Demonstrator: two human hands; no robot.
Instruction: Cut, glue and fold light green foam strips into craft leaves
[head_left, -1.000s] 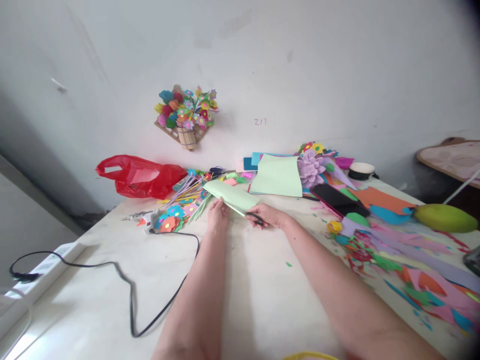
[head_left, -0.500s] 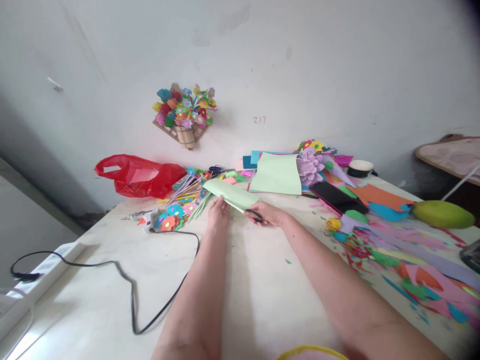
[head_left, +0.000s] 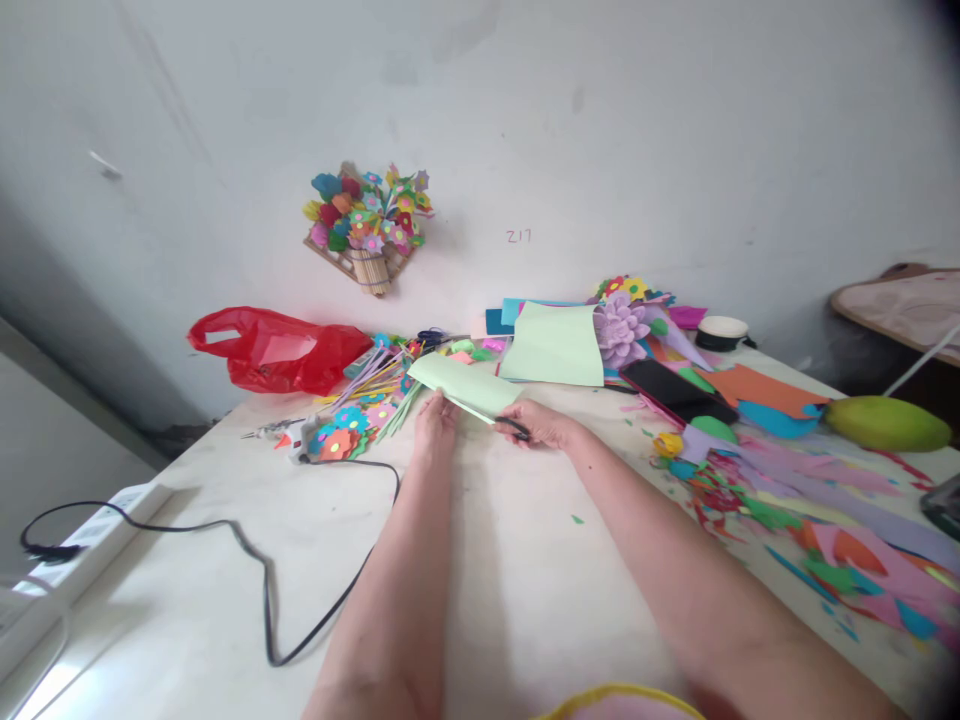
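left hand (head_left: 435, 418) pinching green sheet (head_left: 469, 384) | right hand (head_left: 541, 425) gripping scissors (head_left: 516, 428) | around sheet: green strips (head_left: 399, 414) close at 9 o'clock, red bag (head_left: 281, 352) beyond; phone (head_left: 679, 392) 3; scraps (head_left: 769, 515) 4

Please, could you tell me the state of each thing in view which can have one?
Green sheet: held up, curved
Left hand: closed on the green sheet
Right hand: closed on the scissors
Scissors: at the sheet's edge, blades unclear
Red bag: lying crumpled
Glue gun: lying down, heat unknown
Phone: lying flat, screen dark
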